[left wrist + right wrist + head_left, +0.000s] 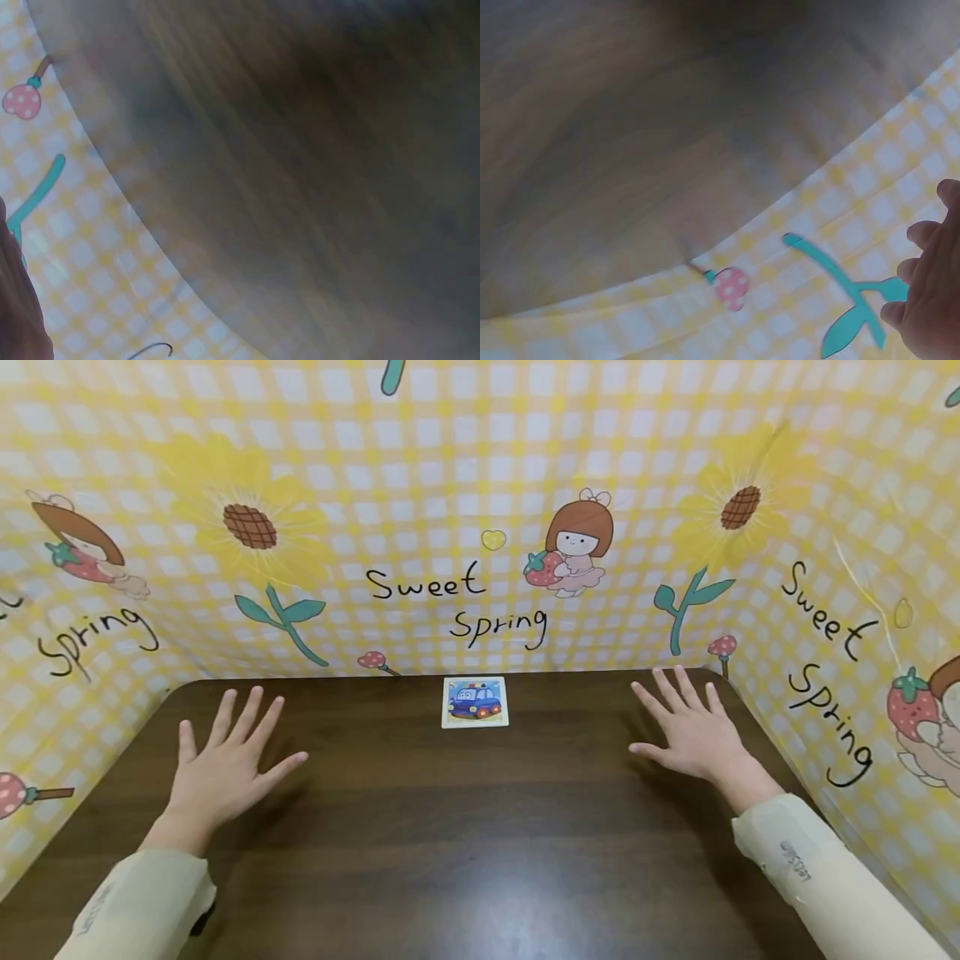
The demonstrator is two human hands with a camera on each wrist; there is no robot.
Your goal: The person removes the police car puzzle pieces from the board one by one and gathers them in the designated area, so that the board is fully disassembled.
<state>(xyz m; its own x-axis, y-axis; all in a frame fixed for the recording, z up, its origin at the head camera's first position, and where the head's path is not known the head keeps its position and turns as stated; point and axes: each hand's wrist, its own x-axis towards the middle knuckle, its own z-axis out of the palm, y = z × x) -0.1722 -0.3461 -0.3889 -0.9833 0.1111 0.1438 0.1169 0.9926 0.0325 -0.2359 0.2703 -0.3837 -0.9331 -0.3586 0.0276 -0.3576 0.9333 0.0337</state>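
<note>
Fingers spread and empty, your left hand (221, 772) and right hand (690, 737) flank, well apart, the square white-bordered blue-car card (476, 702) near the far edge of the dark-brown wood-grain table (457, 810) — a careless forward push could slide it into the yellow-and-white checked cloth (420, 485) — which the head view shows, neither wrist view does.

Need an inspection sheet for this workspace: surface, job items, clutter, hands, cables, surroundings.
Surface: dark brown wood-grain table, rounded far corners, shiny toward the near side.
Job items: flat, white-bordered card with a blue cartoon car, near the far edge.
Clutter: nothing seen.
Hands: left hand and right hand, fingers spread, holding nothing, one either side of the card.
Cables: nothing identifiable seen.
Surroundings: yellow-and-white checked cloth, printed with sunflowers, behind and on both sides.
</note>
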